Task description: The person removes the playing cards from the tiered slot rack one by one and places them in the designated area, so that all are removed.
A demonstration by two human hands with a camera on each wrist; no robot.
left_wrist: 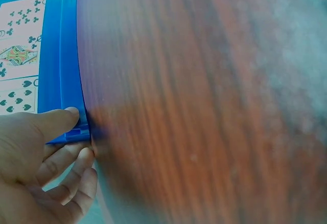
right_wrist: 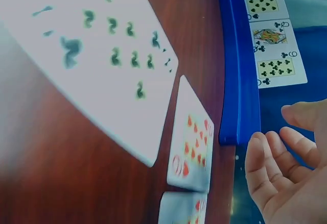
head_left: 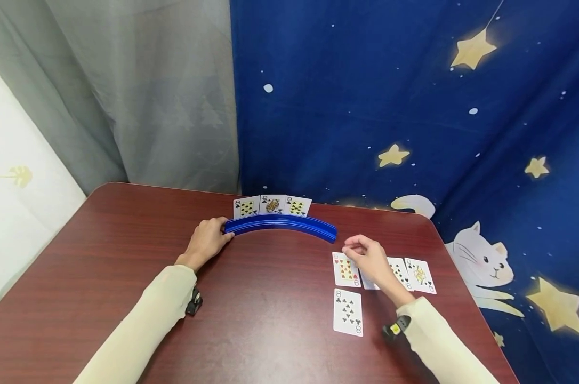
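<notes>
My left hand (head_left: 206, 242) grips the left end of a curved blue card holder (head_left: 280, 221), its thumb on top in the left wrist view. Three playing cards (head_left: 272, 205) stand side by side in the holder; the middle one is a queen. My right hand (head_left: 372, 260) hovers past the holder's right end with fingers loosely bent, holding nothing. It partly covers a row of face-up cards. A red heart card (head_left: 346, 271) lies at the row's left, a queen (head_left: 420, 275) at its right. Below the row lies an eight of clubs (head_left: 348, 312).
The reddish-brown wooden table (head_left: 251, 320) ends at the back just behind the holder. Beyond it hang a grey curtain (head_left: 174, 96) and a blue star-patterned curtain (head_left: 318, 133). A dark device is strapped at each wrist.
</notes>
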